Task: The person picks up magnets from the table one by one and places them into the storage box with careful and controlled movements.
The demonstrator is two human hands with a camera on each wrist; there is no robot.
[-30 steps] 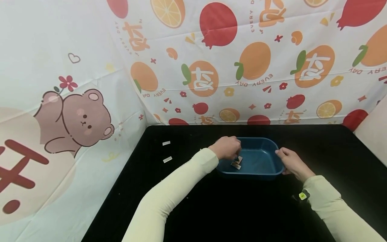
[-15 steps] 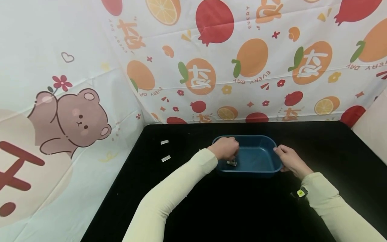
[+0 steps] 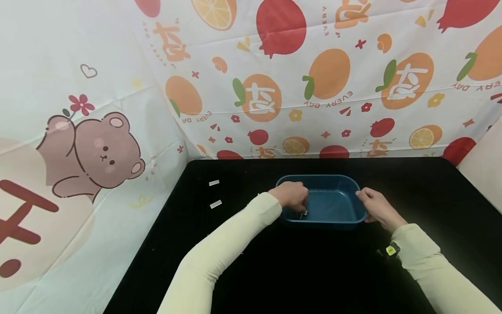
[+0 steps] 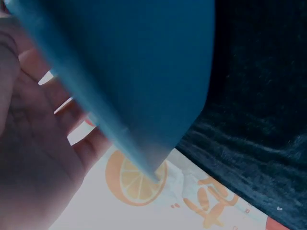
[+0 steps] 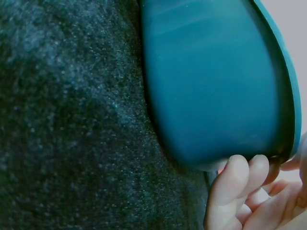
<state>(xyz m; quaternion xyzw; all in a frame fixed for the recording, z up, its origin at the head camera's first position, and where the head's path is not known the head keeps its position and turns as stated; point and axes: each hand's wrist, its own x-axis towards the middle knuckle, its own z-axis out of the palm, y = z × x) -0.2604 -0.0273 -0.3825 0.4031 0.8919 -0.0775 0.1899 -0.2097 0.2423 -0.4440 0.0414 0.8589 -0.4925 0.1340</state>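
A blue plastic basin (image 3: pixel 333 203) stands on the black table. My left hand (image 3: pixel 291 196) reaches over its left side, fingers pointing down inside. A small shiny rectangular piece (image 3: pixel 303 214) shows at these fingertips, mostly covered by them; the hand seems to pinch it. In the left wrist view the basin wall (image 4: pixel 144 72) hides the fingertips of the left hand (image 4: pixel 43 129). My right hand (image 3: pixel 380 209) grips the basin's right end, thumb at the rim. Seen from the right wrist, curled fingers (image 5: pixel 237 172) lie against the outside of that end.
Two small whitish rectangular strips, a far one (image 3: pixel 214 182) and a nearer one (image 3: pixel 215 204), lie on the black table (image 3: pixel 306 270) left of the basin. A fruit-print cloth (image 3: pixel 235 52) hangs behind, and a bear-print cloth (image 3: pixel 106 152) at the left.
Inside the basin my left hand has dipped slightly, and the shiny piece has turned and become mostly hidden at its fingertips. My right hand keeps its grip on the basin end.
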